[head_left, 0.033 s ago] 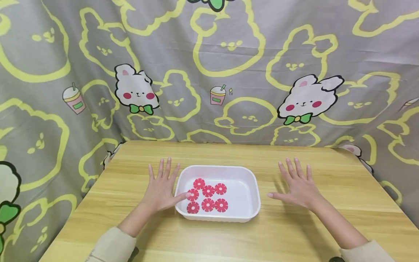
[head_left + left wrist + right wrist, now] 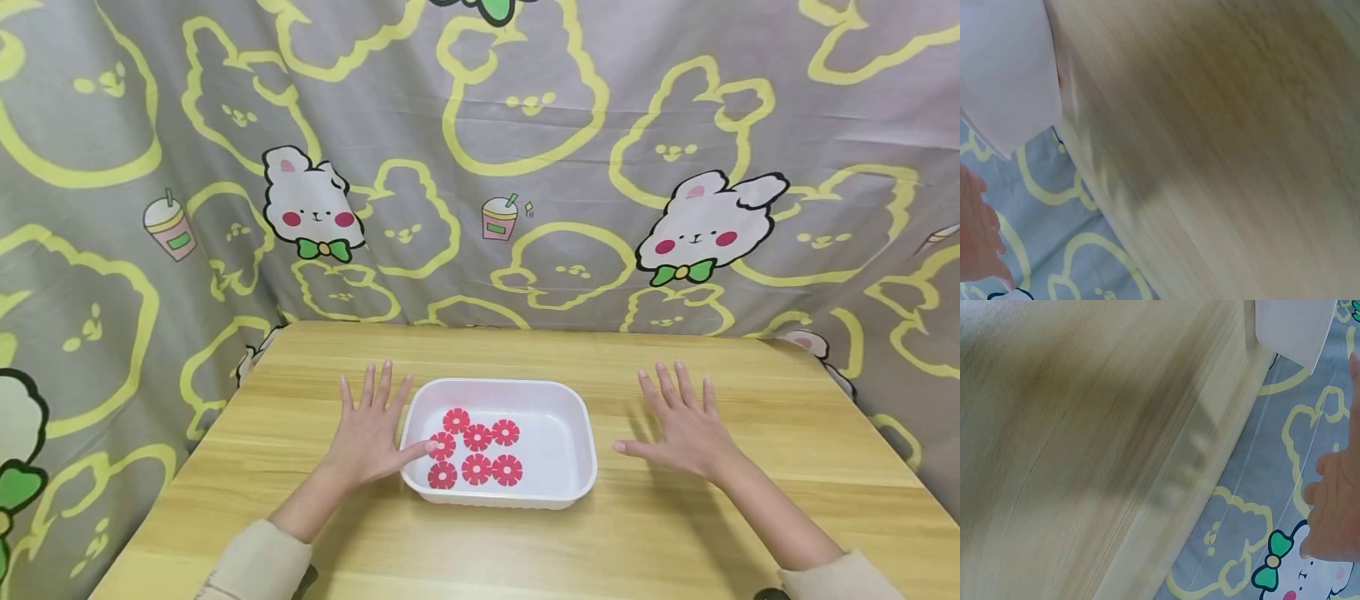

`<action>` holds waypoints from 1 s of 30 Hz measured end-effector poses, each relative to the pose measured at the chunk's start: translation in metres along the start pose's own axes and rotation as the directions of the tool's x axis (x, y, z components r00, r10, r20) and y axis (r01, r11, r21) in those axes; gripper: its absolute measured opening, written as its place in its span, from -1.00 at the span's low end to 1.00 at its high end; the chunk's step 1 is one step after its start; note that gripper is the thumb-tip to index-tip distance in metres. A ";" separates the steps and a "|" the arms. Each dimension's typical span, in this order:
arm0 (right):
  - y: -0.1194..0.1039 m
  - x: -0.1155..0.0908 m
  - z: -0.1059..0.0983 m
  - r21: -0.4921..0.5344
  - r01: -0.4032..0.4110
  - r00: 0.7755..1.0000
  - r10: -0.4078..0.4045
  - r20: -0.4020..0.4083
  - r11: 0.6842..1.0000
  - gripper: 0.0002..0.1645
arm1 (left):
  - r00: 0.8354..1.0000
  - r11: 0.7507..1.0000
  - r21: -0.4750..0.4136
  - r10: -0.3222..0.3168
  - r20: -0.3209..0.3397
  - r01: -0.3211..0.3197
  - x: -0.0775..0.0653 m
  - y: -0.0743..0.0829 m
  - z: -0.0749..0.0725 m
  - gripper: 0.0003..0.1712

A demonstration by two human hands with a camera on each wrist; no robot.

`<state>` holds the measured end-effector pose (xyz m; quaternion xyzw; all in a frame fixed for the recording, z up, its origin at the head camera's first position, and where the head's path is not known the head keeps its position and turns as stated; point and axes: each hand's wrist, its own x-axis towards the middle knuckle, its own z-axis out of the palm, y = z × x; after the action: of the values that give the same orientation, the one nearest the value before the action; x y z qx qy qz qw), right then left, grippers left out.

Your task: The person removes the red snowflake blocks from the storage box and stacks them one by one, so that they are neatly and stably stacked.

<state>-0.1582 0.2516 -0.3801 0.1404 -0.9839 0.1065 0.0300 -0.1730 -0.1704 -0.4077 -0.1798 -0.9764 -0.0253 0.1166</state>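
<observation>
A white rectangular plastic tray (image 2: 551,446) sits on the table between both hands. Several red notched, flower-shaped discs (image 2: 516,470) lie flat in its left and middle part. My left hand (image 2: 367,437) is to the left of the tray with fingers spread; its thumb overlaps the tray's rim and one disc in the head view. To the tray's right, my right hand (image 2: 690,433) has its fingers spread, holding nothing, thumb pointing at the tray. Each wrist view catches only part of a hand, with the tray's outer wall (image 2: 1007,69) at the left wrist view's upper left.
The wood-grain table (image 2: 495,550) carries shadows of the hands. A grey curtain (image 2: 420,108) with yellow outlines and white rabbits hangs behind the table's far edge and along its sides. Light sleeves (image 2: 262,554) cover the forearms near the bottom.
</observation>
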 end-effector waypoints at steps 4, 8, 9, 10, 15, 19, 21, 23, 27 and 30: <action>0.000 -0.001 0.001 -0.003 0.001 1.000 -0.001 -0.006 1.000 0.31 | 1.000 1.000 -0.001 0.009 -0.009 -0.009 0.000 0.000 0.000 0.15; 0.001 -0.003 0.002 0.002 0.005 1.000 -0.005 -0.012 1.000 0.30 | 1.000 1.000 -0.004 0.019 -0.016 -0.019 -0.001 0.000 0.000 0.16; 0.001 -0.004 0.003 0.004 0.005 1.000 -0.005 -0.013 1.000 0.30 | 1.000 1.000 0.000 0.020 -0.019 -0.020 -0.001 0.000 0.001 0.16; 0.001 -0.004 0.003 0.006 0.006 1.000 -0.006 -0.014 1.000 0.30 | 0.999 1.000 -0.001 0.022 -0.023 -0.023 -0.002 0.000 0.000 0.16; 0.003 -0.004 0.002 0.014 0.008 1.000 -0.007 -0.019 1.000 0.30 | 0.999 1.000 -0.003 0.026 -0.024 -0.026 -0.002 0.001 -0.001 0.16; 0.002 -0.002 0.002 0.025 0.035 0.999 -0.034 -0.029 0.999 0.27 | 1.000 0.998 -0.056 0.020 0.017 -0.019 -0.002 0.002 -0.004 0.15; 0.001 0.000 0.002 0.036 0.062 0.997 -0.061 -0.040 0.997 0.26 | 0.999 0.996 -0.087 0.023 0.037 -0.019 -0.003 0.002 -0.006 0.15; -0.001 0.002 0.003 0.047 0.097 0.994 -0.094 -0.058 0.994 0.25 | 0.998 0.993 -0.117 0.031 0.054 -0.025 -0.004 0.002 -0.009 0.16; -0.007 0.007 0.004 0.078 0.171 0.982 -0.163 -0.094 0.982 0.24 | 0.995 0.985 -0.166 0.063 0.080 -0.049 -0.006 0.003 -0.015 0.20; -0.013 0.012 0.004 0.106 0.224 0.971 -0.212 -0.113 0.969 0.21 | 0.992 0.975 -0.217 0.080 0.102 -0.056 -0.007 0.004 -0.019 0.22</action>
<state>-0.1665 0.2347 -0.3803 0.2437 -0.9518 0.1672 0.0826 -0.1609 -0.1706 -0.3913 -0.2256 -0.9663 -0.1161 0.0433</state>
